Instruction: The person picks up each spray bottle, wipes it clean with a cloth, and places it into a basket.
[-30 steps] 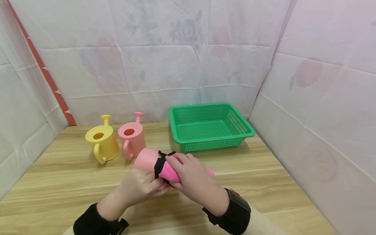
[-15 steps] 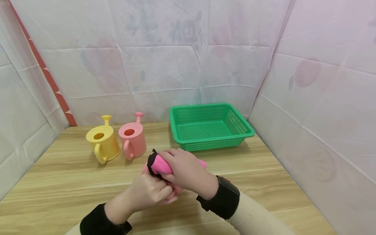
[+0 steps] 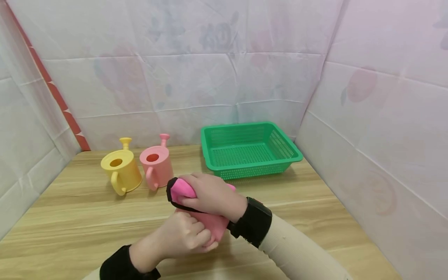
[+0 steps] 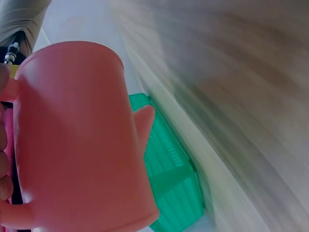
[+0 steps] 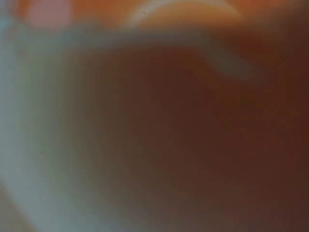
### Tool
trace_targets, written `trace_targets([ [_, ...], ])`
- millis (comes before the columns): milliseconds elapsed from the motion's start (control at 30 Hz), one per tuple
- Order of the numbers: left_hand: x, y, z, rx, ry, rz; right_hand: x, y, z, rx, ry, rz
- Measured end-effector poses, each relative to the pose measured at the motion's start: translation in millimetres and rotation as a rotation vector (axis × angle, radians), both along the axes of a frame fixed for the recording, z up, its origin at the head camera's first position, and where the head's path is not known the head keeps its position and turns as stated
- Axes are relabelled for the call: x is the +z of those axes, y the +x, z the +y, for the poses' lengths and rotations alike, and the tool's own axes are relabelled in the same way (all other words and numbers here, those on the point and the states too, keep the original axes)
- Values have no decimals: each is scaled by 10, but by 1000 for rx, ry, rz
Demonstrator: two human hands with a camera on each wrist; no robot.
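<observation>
nearest to us, at the lower edge of the head view, a left black band (image 3: 120, 266) circles one wrist, and beyond it the left hand (image 3: 182, 233) has its fingers curled tight round the handle (image 4: 17, 215) of a pink watering can (image 4: 77, 140). we find this can held above the near part of the wooden table (image 3: 63, 233), partly hidden by the hands. the right hand (image 3: 211, 194), with a right black band (image 3: 252, 221) at its wrist, lies over the can, its fingers and thumb clamped on a bright pink cloth (image 3: 182, 188) edged in black. we cannot make out anything clearly in the blurred right wrist view. farther off, to the left, we see a yellow can (image 3: 128, 175) and a second pink can (image 3: 162, 169) standing upright side by side; to the right sits a green basket (image 3: 255, 166), and behind everything hangs a pale printed curtain (image 3: 189, 83).
</observation>
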State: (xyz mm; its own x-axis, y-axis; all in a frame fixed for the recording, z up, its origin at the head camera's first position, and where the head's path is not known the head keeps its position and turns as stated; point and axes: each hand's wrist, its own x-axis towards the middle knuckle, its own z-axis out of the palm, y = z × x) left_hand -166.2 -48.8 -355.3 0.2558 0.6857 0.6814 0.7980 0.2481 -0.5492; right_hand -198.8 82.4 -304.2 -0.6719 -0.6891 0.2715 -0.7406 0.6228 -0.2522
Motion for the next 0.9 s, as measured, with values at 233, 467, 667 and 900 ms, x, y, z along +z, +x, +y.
trace_targets([
  [233,-37,-105,-111,57,29,22,-2,88,-14,-5,107,157],
  [467,-45,-182,-202,91,36,20,-48,124,20,-49,68,226],
  [667,-78,-225,-276,120,25,0,-106,130,82,-55,33,226],
  [900,-110,-261,-348,163,28,-3,-180,160,171,-37,-8,223],
])
